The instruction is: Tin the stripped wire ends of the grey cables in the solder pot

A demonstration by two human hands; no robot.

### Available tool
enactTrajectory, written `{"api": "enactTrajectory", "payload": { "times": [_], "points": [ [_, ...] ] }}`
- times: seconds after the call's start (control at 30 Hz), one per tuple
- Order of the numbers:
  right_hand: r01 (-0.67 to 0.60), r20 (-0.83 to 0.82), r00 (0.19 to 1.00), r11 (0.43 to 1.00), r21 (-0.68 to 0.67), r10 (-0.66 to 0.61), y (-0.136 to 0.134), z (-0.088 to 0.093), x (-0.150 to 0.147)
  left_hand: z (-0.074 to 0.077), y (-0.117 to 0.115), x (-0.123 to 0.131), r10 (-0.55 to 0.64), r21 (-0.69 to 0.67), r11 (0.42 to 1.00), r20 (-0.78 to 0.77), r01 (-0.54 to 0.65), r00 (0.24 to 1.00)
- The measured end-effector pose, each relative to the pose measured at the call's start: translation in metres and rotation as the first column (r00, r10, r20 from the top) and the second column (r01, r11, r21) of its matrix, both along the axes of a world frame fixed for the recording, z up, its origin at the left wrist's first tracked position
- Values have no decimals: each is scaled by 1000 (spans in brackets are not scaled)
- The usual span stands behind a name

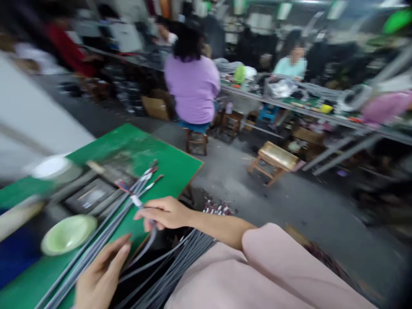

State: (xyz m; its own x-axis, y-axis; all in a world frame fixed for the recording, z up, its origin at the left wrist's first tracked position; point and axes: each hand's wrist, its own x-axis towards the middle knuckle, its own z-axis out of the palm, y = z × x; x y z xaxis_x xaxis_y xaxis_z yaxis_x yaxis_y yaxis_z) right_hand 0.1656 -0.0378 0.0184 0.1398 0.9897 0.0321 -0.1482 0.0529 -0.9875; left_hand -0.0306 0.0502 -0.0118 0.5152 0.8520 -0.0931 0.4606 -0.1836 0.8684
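The light is even and fairly bright. It falls from lamps high up, far beyond the table, and throws only soft, faint shadows. Nothing is truly sharp. My right hand and the cables at the table's near edge are clearest, yet still soft. My left hand, nearer than that edge, is hazy. Left of the table everything streaks into pale smears, and the bowl on it is fuzzy. Far beyond the table the people blur and straight lines bow. A weak sheen lies on the table's worn middle.
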Motion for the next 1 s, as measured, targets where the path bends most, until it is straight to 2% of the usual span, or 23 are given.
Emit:
{"api": "enactTrajectory", "payload": {
  "times": [0.07,0.13,0.2,0.27,0.4,0.53,0.73,1.0],
  "points": [
    [-13,172,985,1000,-27,17,-11,3,-9,12,-12,3,58,-154,987,126,-39,990],
    [-49,276,959,998,-50,61,-17,5,-14,20,-19,8,79,-225,974,272,-16,959],
    [-128,350,925,989,-75,146,-19,5,-18,23,-24,12,121,-279,960,404,-4,907],
    [-196,399,893,978,-73,209,-21,6,-24,23,-30,15,203,-338,941,467,-39,861],
    [-261,466,843,962,-84,269,-26,9,-32,26,-44,18,351,-431,896,536,-109,767],
    [-327,456,821,938,-117,343,-28,5,-30,31,-53,20,393,-515,856,588,-48,706],
    [-339,380,841,922,-188,386,-30,-5,-26,31,-57,23,376,-559,827,629,60,680],
    [-320,370,848,923,-213,379,-29,-3,-27,33,-57,20,416,-559,829,625,7,661]
  ]
}}
